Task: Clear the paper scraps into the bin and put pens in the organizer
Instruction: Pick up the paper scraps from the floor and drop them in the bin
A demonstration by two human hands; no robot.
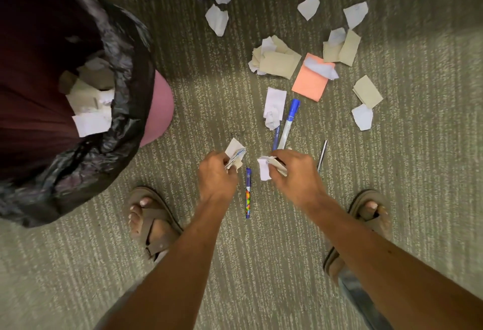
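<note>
My left hand (215, 172) is closed on a small bundle of white paper scraps (235, 153). My right hand (295, 172) grips other white and tan scraps (266, 168). Between the hands a blue patterned pen (247, 193) lies on the carpet. A blue-capped marker (288, 123) and a blue pen (276, 137) lie just beyond my right hand, and a thin dark pen (322, 154) lies to its right. The bin (136, 68), lined with a black bag, stands at the left with several scraps inside. No organizer is in view.
Several white and tan scraps and an orange sheet (311, 81) are scattered on the carpet beyond the hands, up to the top edge. My sandalled feet (149, 222) (371, 212) stand either side of the patterned pen.
</note>
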